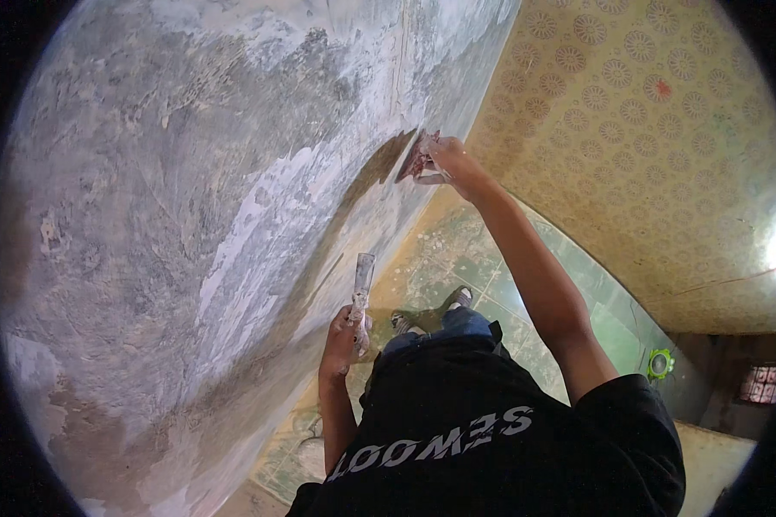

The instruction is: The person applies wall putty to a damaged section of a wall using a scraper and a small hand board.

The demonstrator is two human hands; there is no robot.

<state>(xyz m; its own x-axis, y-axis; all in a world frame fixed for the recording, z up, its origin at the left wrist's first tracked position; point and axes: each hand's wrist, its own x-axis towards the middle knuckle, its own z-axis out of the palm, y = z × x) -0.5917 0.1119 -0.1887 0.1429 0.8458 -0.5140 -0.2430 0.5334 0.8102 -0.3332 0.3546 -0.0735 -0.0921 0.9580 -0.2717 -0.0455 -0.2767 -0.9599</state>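
Observation:
My right hand (451, 165), arm stretched up and forward, is closed around a reddish-brown plastering trowel (415, 158). The trowel's flat edge lies against the grey wall (147, 189), which carries uneven white and grey smears of plaster. Lower down, close in front of the same wall, my left hand (340, 341) grips a putty knife (364, 280). Its blade points up, and whitish plaster coats both blade and handle. Some plaster also marks the fingers of my right hand.
A yellowish wall (612, 129) with round flower prints meets the plastered one at a corner. Underfoot is a green tiled floor (510, 289) with pale splashes near the wall. A small green fan (660, 364) and a barred window (762, 384) are off to the right.

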